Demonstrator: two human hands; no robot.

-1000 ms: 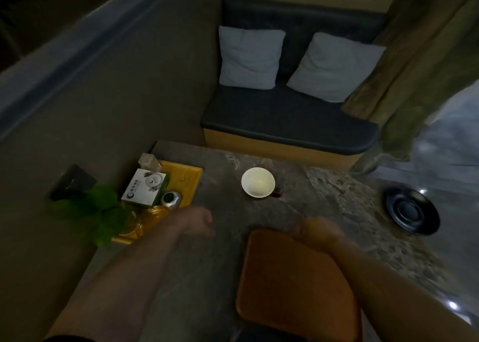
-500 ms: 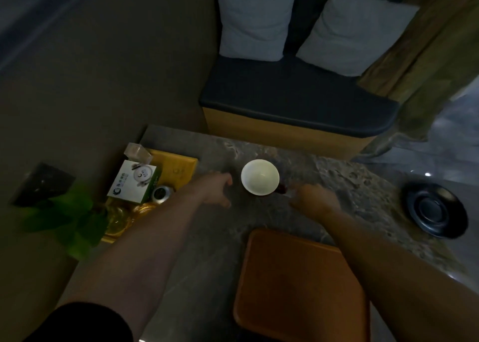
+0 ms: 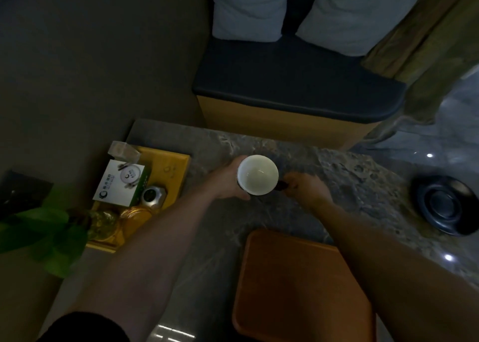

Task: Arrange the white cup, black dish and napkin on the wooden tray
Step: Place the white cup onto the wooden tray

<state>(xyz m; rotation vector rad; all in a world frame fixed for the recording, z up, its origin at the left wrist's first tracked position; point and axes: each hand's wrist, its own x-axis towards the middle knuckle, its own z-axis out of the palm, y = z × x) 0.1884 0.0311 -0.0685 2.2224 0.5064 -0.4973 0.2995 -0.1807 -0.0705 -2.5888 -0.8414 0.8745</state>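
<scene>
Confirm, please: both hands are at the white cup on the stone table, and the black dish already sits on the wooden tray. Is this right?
Not quite. The head view shows the black dish on the stone table, right of the wooden tray, not on it. The left hand and right hand are indeed at the white cup.

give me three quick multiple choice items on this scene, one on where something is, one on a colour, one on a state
1. Where is the black dish?
A. on the wooden tray
B. near the table's right edge
C. on the bench

2. What colour is the inside of the cup?
A. white
B. red
C. black

3. What is on the wooden tray now?
A. the cup
B. the dish
C. nothing

Key: 1 B, the dish sits far right, apart from the tray. 2 A, its bowl shows white between the left hand and right hand. 3 C, the tray's surface lies bare.
</scene>
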